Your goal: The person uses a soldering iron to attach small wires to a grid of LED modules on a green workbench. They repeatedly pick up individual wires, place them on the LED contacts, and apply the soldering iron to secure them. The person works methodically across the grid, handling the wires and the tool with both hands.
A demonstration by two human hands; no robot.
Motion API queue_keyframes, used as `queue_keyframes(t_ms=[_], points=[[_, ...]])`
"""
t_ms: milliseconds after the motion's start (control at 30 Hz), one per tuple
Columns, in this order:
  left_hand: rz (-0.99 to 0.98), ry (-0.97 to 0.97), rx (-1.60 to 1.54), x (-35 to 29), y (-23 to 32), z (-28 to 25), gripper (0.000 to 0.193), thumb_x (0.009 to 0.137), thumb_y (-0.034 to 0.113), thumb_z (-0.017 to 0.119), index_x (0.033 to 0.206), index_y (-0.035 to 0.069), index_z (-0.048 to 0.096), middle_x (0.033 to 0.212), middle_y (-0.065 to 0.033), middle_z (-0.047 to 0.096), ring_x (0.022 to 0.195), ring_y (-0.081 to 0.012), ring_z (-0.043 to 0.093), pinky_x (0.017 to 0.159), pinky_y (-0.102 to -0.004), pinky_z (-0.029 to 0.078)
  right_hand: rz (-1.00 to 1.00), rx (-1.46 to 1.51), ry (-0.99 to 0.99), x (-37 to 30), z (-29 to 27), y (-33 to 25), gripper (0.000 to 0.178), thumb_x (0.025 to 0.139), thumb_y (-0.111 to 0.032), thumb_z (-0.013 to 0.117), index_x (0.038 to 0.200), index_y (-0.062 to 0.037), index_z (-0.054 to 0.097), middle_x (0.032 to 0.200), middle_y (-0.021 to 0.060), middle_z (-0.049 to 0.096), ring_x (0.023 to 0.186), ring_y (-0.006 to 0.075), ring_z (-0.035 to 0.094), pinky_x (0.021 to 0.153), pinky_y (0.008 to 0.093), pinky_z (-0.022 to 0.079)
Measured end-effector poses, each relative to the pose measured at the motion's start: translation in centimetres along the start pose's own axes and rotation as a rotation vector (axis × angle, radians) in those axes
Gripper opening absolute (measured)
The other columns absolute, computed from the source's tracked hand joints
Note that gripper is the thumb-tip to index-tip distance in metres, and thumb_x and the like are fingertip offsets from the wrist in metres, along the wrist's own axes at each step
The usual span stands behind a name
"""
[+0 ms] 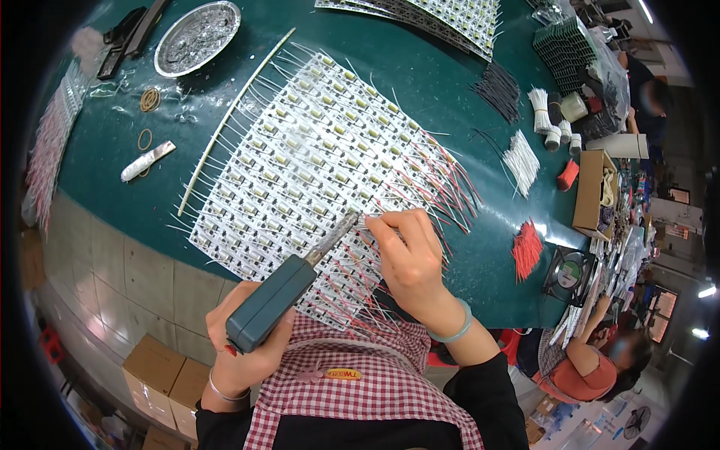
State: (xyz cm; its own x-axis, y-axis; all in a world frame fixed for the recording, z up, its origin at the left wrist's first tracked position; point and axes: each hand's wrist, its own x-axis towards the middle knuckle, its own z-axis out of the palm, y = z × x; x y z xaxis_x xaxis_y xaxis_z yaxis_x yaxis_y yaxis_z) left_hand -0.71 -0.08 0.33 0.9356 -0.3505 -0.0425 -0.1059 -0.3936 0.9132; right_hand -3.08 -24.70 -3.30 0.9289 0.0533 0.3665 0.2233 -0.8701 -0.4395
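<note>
My left hand (259, 356) is wrapped round the dark green body of a soldering gun (271, 301). Its metal barrel slants up to the right, and its tip meets a large panel of small white circuit boards (300, 169). Beside that tip, the thumb and fingers of my right hand (411, 259) are pinched together over the panel; what they hold is too small to make out. Red wires (439, 180) stick out from the boards along the panel's right and lower right side. Thin white wires fringe its left edge, next to a long pale strip (229, 124).
On the green table (112, 202) are a metal bowl of scraps (198, 39), rubber bands (151, 100) and a whitish wrapped tool (148, 161). Bundles of black (496, 90), white (520, 163) and red wires (527, 251) lie right. A fan (568, 276) stands beyond; a co-worker (592, 364) sits nearby.
</note>
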Motion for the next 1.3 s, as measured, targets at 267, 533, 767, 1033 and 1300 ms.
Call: queue_keyframes(t_ms=[267,533,767,1033,1300], points=[[-0.033,-0.004,-0.016,-0.12,-0.27,0.21,0.017,0.074,-0.001,0.076,0.089,-0.004,0.068,0.083,-0.0111,0.067,0.069,-0.0193,0.065,0.064,-0.0294,0.05,-0.005,-0.031,-0.012,-0.21,0.2,0.06,0.031,0.073,0.003,0.07,0.103,0.0046,0.066,0.095,0.012,0.061,0.083,0.0275,0.057,0.063,0.0352,0.05],[-0.011,-0.011,-0.012,0.09,-0.26,0.18,0.014,0.073,-0.003,0.074,0.086,-0.003,0.068,0.08,-0.0102,0.065,0.067,-0.0187,0.063,0.061,-0.0293,0.048,0.002,-0.079,0.006,-0.26,0.48,-0.32,0.03,0.073,0.003,0.07,0.103,0.0049,0.066,0.095,0.0123,0.061,0.082,0.0271,0.056,0.064,0.0351,0.049],[-0.02,-0.002,-0.033,-0.25,-0.57,-0.08,0.016,0.075,-0.001,0.077,0.088,-0.004,0.069,0.077,-0.0096,0.063,0.06,-0.0168,0.06,0.055,-0.0275,0.045,0.011,-0.088,0.011,-0.18,0.45,-0.49,0.028,0.075,0.002,0.071,0.102,0.0048,0.067,0.094,0.0116,0.061,0.083,0.0265,0.056,0.064,0.0341,0.049],[-0.056,-0.006,-0.109,-0.04,-0.03,-0.25,0.019,0.075,-0.003,0.075,0.093,-0.006,0.07,0.085,-0.0125,0.068,0.068,-0.0175,0.064,0.061,-0.0278,0.049,0.023,-0.077,0.024,-0.22,0.6,-0.42,0.029,0.074,0.004,0.072,0.102,0.0038,0.067,0.093,0.0114,0.06,0.082,0.0263,0.056,0.064,0.034,0.049],[-0.092,0.025,-0.131,-0.39,0.0,-0.36,0.021,0.076,-0.003,0.074,0.097,-0.006,0.07,0.09,-0.0127,0.069,0.072,-0.0177,0.066,0.065,-0.0278,0.051,0.014,-0.008,0.121,-0.29,0.15,-0.75,0.033,0.07,0.008,0.07,0.102,0.0037,0.068,0.092,0.0121,0.062,0.079,0.0271,0.059,0.063,0.035,0.05]])
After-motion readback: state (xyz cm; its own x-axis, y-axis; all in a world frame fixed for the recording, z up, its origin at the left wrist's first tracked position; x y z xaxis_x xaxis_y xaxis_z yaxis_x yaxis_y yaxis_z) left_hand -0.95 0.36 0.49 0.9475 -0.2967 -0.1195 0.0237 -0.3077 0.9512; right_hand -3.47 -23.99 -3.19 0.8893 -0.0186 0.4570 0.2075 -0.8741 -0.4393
